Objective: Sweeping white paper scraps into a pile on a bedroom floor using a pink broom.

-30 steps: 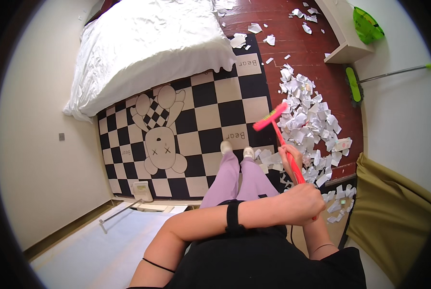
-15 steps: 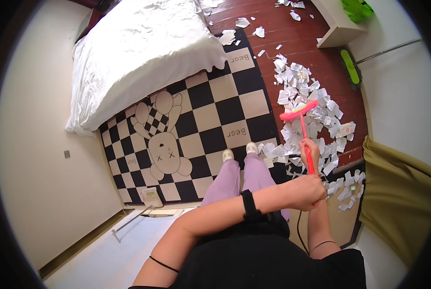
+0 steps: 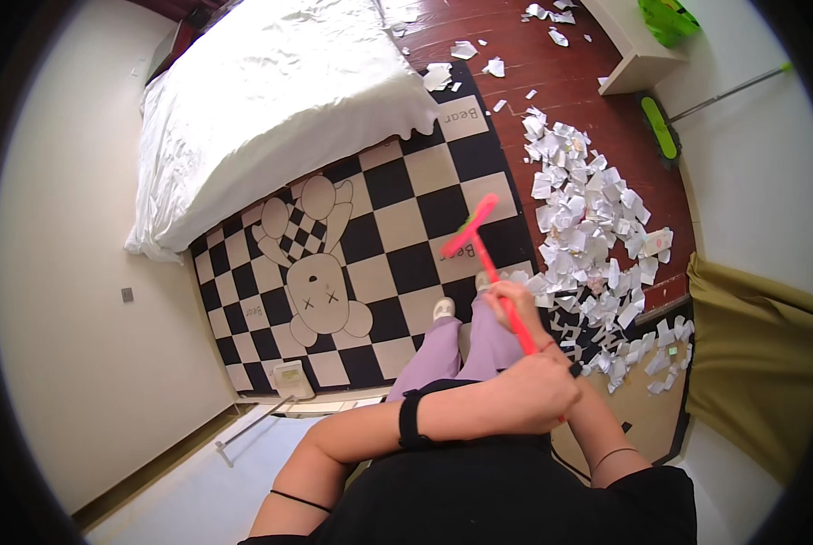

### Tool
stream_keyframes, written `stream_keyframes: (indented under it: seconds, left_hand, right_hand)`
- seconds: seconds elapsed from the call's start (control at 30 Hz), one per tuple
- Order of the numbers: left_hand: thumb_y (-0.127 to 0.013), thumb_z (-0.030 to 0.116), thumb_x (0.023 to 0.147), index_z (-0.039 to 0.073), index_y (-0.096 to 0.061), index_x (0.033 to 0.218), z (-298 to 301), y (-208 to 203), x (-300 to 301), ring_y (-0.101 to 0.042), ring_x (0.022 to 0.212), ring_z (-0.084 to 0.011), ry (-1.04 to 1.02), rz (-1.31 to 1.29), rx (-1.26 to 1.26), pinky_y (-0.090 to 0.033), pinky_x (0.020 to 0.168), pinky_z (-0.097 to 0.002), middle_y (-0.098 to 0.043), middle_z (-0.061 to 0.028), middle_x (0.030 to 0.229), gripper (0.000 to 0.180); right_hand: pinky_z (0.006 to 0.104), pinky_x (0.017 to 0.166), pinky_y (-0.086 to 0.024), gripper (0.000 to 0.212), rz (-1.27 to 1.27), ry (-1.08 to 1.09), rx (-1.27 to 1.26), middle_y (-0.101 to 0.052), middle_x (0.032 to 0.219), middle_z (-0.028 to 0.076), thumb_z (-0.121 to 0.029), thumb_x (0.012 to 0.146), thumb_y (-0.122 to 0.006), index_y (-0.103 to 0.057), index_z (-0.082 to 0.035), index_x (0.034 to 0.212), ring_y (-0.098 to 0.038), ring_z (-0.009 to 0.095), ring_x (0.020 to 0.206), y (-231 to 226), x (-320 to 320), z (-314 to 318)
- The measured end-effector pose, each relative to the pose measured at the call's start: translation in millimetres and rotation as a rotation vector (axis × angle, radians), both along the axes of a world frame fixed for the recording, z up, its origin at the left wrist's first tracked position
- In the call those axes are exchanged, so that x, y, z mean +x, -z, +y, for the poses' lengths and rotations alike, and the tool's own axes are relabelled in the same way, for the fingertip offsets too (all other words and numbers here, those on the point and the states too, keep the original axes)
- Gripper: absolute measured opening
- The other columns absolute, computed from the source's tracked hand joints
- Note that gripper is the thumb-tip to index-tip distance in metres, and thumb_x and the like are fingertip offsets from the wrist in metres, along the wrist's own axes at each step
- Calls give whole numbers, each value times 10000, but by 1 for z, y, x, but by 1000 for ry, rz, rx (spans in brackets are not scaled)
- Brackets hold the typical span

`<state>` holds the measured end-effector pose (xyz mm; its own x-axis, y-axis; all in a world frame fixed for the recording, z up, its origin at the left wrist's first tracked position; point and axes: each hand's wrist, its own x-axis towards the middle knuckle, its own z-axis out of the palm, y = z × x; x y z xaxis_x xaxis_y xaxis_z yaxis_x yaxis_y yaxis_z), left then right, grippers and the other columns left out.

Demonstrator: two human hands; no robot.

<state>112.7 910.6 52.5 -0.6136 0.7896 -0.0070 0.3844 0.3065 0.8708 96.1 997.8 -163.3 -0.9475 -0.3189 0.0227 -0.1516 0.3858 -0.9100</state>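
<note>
My left hand point(image 3: 541, 392), with a black band on its wrist, is closed round the upper end of the handle of a pink T-shaped broom point(image 3: 490, 263). Farther down the handle, my right hand point(image 3: 518, 307) grips it too, its forearm passing beneath the left one. The broom's pink head, with a bit of green on it, is over the black-and-cream checkered rug point(image 3: 402, 252), ahead of my shoes; whether it touches the rug I cannot tell. To the right of the broom, a heap of torn white paper point(image 3: 597, 227) spreads over the dark red floor.
A bed with a white sheet point(image 3: 270, 109) stands at the far left. Loose paper scraps point(image 3: 493, 67) lie beyond the rug. A green flat mop point(image 3: 661, 127) leans by the right wall, below a beige shelf point(image 3: 643, 68). An olive curtain point(image 3: 761, 354) hangs at the right; a white scale-like box point(image 3: 293, 380) sits near left.
Both hands have swung the broom left, from above the paper heap to over the checkered rug. Its head has tilted. The heap looks much the same.
</note>
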Motion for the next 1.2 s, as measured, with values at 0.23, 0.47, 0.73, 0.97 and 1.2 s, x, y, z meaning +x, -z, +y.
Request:
stream_keyframes:
  seconds: [0.23, 0.47, 0.73, 0.97, 1.2]
  left_hand:
    - [-636, 81, 694, 37, -601, 650, -75, 39, 27, -614, 639, -330, -271, -12, -133, -498, 635, -404, -560, -141, 567, 72]
    - [-653, 71, 639, 24, -609, 679, -95, 54, 42, -633, 705, -348, -171, -42, -5, -505, 663, -436, -613, -159, 676, 75]
    - [-620, 17, 659, 31, -535, 637, -45, 54, 51, -588, 707, -333, -54, -71, 328, -475, 657, -421, -557, -132, 662, 89]
    - [-612, 41, 689, 30, -527, 594, -61, 40, 64, -575, 709, -319, -26, -23, 433, -479, 675, -405, -558, -116, 671, 128]
    - [-658, 87, 597, 18, -578, 620, -83, -2, 89, -613, 607, -334, 111, 47, 184, -493, 593, -424, -594, -162, 598, 108]
  right_hand:
    - [374, 655, -474, 107, 26, -347, -186, -627, 748, 102, -91, 762, -713, -612, -60, 746, -602, 316, 723, 51, 39, -122]
    - [355, 693, -508, 92, -104, -161, -34, -666, 806, 143, -81, 775, -705, -658, -12, 813, -663, 305, 768, 61, 50, -108]
    - [379, 623, -468, 105, 5, 120, 374, -617, 718, 146, -91, 797, -670, -618, -20, 740, -599, 333, 663, 19, 48, 44]
    - [406, 639, -446, 136, 108, 205, 514, -622, 721, 114, -124, 783, -686, -607, -59, 692, -577, 332, 690, -15, 65, 43]
    - [348, 732, -506, 71, -17, 22, 210, -680, 810, 89, -99, 753, -710, -660, -50, 762, -642, 281, 752, -31, 98, -57]
